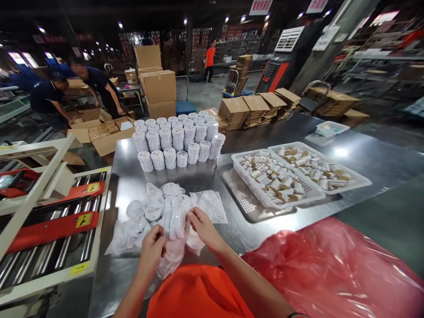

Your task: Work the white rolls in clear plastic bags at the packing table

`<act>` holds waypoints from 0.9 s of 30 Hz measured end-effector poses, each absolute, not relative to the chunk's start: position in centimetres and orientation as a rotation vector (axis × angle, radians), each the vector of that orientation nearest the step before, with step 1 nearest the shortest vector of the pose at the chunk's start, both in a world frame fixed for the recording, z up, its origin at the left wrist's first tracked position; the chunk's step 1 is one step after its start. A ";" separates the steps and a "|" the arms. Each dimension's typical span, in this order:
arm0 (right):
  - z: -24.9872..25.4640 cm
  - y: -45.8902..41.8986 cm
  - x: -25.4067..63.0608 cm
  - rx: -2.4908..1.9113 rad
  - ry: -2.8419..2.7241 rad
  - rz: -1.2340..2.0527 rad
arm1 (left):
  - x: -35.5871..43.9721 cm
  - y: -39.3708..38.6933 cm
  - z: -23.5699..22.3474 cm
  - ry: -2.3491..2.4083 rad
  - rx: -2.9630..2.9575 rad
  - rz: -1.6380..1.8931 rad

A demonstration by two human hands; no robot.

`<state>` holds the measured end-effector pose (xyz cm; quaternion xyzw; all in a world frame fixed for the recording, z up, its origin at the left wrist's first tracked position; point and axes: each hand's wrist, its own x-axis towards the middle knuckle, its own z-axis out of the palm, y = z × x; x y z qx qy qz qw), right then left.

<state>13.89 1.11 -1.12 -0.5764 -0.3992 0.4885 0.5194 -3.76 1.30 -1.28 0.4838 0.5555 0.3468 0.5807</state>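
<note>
A clear plastic bag (pixel 172 256) with several white round discs (pixel 179 221) inside stands in front of me on the metal table. My left hand (pixel 153 245) is closed at its left side, fingers curled on the film. On the right, my right hand (pixel 202 224) pinches the bag's plastic near the discs. More bagged white discs (pixel 154 211) lie loosely behind and to the left of my hands. A sheet of bubble wrap (pixel 212 206) lies flat just beyond my right hand. Rows of stacked white discs (pixel 170 157) stand farther back.
Two white plastic baskets (pixel 243 179) of small white-and-gold pieces are on the right. Red plastic sheeting (pixel 331 274) covers the near right. A roller conveyor (pixel 59 238) runs along the left. Flattened cartons (pixel 255 106) line the back edge; two people (pixel 99 86) bend over boxes behind.
</note>
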 end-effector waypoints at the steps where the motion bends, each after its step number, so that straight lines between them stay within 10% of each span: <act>1: -0.8 1.2 14.1 -1.383 -1.000 1.149 | -3.9 1.5 -1.6 1.303 1.109 0.839; 27: -2.2 0.9 13.5 -1.379 -1.186 1.068 | -1.2 2.1 -1.6 1.174 0.839 0.814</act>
